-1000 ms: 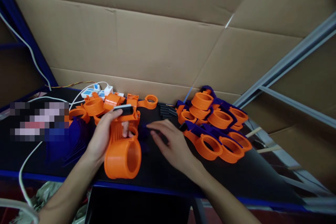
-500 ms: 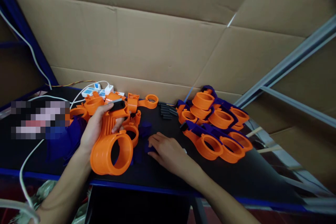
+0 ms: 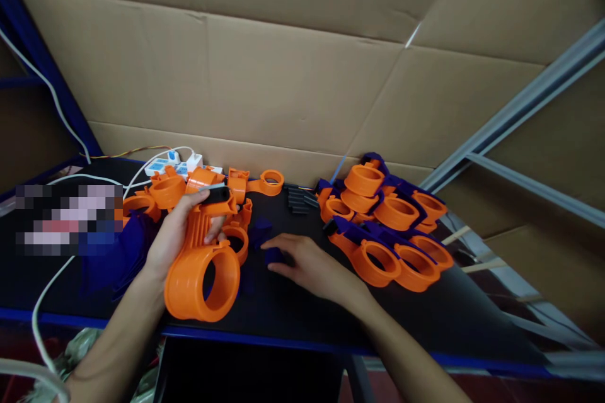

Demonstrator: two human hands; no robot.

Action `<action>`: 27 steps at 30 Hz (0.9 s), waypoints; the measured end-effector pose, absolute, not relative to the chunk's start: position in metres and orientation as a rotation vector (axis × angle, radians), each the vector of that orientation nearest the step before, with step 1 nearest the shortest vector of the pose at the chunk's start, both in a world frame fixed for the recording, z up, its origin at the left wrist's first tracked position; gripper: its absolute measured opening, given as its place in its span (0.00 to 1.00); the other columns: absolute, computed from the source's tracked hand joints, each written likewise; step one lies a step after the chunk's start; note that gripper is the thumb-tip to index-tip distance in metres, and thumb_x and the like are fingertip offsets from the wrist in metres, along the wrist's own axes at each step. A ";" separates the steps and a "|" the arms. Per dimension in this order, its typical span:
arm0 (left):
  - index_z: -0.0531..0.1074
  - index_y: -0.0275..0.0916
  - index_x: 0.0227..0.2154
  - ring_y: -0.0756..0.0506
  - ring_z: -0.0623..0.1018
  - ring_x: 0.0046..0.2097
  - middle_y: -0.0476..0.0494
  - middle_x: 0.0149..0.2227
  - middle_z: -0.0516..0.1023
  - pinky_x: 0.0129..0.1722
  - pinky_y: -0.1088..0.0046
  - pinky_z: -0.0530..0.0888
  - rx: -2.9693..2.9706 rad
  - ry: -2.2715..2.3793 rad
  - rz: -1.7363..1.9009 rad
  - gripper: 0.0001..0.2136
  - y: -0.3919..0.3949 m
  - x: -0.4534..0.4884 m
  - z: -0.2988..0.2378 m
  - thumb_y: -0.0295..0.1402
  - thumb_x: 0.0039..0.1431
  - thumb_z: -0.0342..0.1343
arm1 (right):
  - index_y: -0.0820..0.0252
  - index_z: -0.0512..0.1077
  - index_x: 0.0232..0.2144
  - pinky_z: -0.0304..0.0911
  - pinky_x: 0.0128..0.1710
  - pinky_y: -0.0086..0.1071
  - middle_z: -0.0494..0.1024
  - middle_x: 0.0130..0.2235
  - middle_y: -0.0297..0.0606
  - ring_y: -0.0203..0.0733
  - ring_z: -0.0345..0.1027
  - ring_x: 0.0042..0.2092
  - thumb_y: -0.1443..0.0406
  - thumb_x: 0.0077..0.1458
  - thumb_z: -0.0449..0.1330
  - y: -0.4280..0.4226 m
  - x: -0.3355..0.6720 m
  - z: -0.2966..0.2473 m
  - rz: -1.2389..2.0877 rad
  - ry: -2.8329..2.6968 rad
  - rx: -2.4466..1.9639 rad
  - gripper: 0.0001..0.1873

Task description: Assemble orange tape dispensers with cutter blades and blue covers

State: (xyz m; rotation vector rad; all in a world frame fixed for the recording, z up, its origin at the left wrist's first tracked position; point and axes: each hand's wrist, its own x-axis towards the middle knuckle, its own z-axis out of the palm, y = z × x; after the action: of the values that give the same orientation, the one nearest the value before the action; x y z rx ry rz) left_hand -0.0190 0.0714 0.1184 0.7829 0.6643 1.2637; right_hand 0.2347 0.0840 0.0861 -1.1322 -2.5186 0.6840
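Observation:
My left hand (image 3: 177, 233) is closed around the grip of an orange tape dispenser (image 3: 201, 283), held up over the near left of the table. Its round tape ring faces me. At the dispenser's upper end sits a black part (image 3: 217, 194) with a metal toothed strip, my thumb against it. My right hand (image 3: 307, 264) is low over the table to the right, thumb and fingers around a small dark blue piece (image 3: 273, 256). More dark blue pieces (image 3: 261, 230) lie just beyond it, hard to make out on the black surface.
Orange dispensers with blue parts (image 3: 397, 214) are piled at the right. Further orange dispensers (image 3: 167, 189) and a stack of blue parts (image 3: 120, 252) stand at the left. Black parts (image 3: 299, 199) lie at the back, near a white power strip (image 3: 161, 167) with cables. Cardboard (image 3: 283, 88) walls the back.
My right hand has lifted slightly and its fingers have opened out, so the small blue piece shows between thumb and fingers. My left hand has tilted the dispenser a little, lowering it slightly.

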 end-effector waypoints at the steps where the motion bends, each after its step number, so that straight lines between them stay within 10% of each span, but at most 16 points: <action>1: 0.71 0.38 0.30 0.48 0.71 0.18 0.51 0.15 0.67 0.23 0.73 0.73 0.771 0.676 1.278 0.12 0.071 -0.016 0.117 0.41 0.62 0.53 | 0.53 0.74 0.55 0.72 0.44 0.35 0.78 0.50 0.41 0.40 0.75 0.43 0.63 0.63 0.63 0.084 0.237 0.089 0.784 -2.401 -1.108 0.18; 12: 0.71 0.41 0.46 0.45 0.81 0.26 0.48 0.25 0.80 0.30 0.72 0.77 1.145 0.826 1.238 0.14 0.055 0.024 0.100 0.40 0.61 0.62 | 0.58 0.76 0.52 0.72 0.23 0.24 0.81 0.34 0.38 0.37 0.77 0.32 0.57 0.62 0.63 0.070 0.227 0.123 1.608 -1.292 -0.841 0.19; 22: 0.72 0.41 0.50 0.45 0.82 0.28 0.49 0.25 0.80 0.30 0.71 0.81 1.142 0.860 1.251 0.17 0.051 0.042 0.096 0.40 0.61 0.62 | 0.54 0.69 0.55 0.68 0.18 0.25 0.75 0.27 0.30 0.40 0.76 0.28 0.52 0.60 0.63 0.066 0.212 0.110 1.299 -1.342 -1.026 0.25; 27: 0.76 0.41 0.48 0.43 0.85 0.33 0.42 0.42 0.84 0.30 0.70 0.82 0.911 0.732 1.349 0.17 0.050 0.055 0.090 0.39 0.58 0.65 | 0.52 0.67 0.42 0.71 0.21 0.26 0.78 0.31 0.32 0.37 0.75 0.26 0.53 0.65 0.57 0.052 0.192 0.108 0.725 -1.484 -1.156 0.12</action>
State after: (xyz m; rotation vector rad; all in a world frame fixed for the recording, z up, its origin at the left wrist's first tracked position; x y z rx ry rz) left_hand 0.0552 0.0503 0.0898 0.9114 0.7315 1.3489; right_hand 0.1921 0.0521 0.1081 -1.1561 -1.4838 0.7251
